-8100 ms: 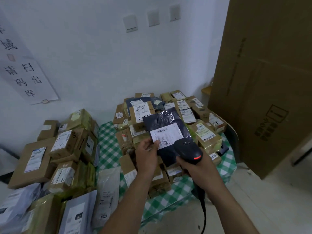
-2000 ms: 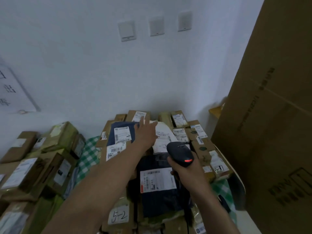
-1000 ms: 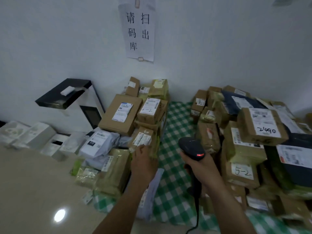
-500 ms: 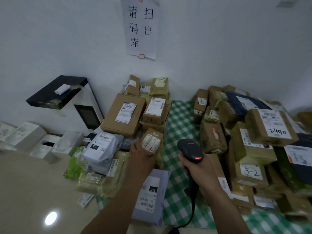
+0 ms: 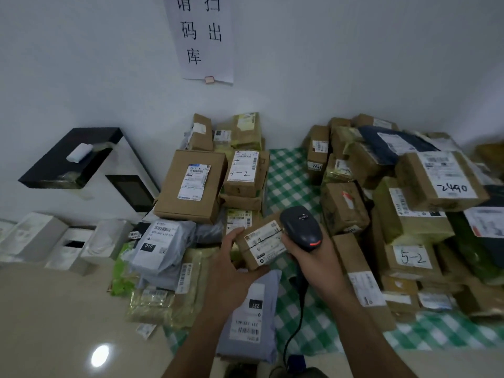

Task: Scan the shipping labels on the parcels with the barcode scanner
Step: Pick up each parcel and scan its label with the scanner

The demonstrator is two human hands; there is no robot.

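Observation:
My left hand (image 5: 231,264) grips a small brown cardboard parcel (image 5: 261,242) lifted above the pile, its white shipping label facing up. My right hand (image 5: 313,259) holds the black barcode scanner (image 5: 301,227) by its handle, with the scanner head right beside the parcel's right end and a red light on its back. The scanner's cable (image 5: 296,323) hangs down toward the floor. A grey poly mailer (image 5: 252,320) lies under my left wrist.
A green checked cloth (image 5: 289,181) covers the table. Brown boxes are stacked on the left (image 5: 191,184) and in a larger heap on the right (image 5: 425,203). A grey mailer (image 5: 161,244) and white boxes (image 5: 35,236) lie at left. A paper sign (image 5: 203,36) hangs on the wall.
My left hand has picked the small brown parcel off the left pile and raised it toward the scanner. My right hand has brought the scanner closer to its label.

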